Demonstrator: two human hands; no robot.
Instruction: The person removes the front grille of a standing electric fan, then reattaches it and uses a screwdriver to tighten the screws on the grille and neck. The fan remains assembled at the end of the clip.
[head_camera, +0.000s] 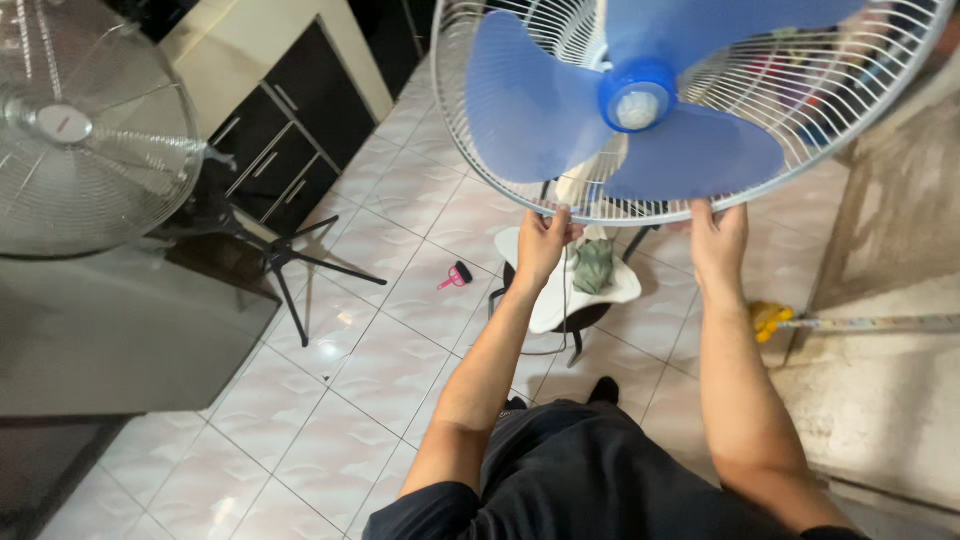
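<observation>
Fingers of both hands curl over the lower rim of a white wire fan guard (800, 110), closed on it: the left hand (541, 243) pinches the rim near its lowest point, the right hand (718, 240) grips it further along to the right. That guard fills the upper right of the view, held up in front of the person, and behind its wires sit three blue blades (520, 100) around a blue hub (637, 98). Below the hands, on the pale tiled floor (350, 360), stands a white fan base (560, 295) with a grey-green cloth (593, 265) lying on it. A small pink and black brush (455, 276) lies on the tiles just left of the base. Further left stands a second fan with a metal grille (90, 130) on dark legs (290, 265), beside dark cabinets (285, 130). At the right, a yellow tool (768, 318) rests by a concrete wall (890, 300).
</observation>
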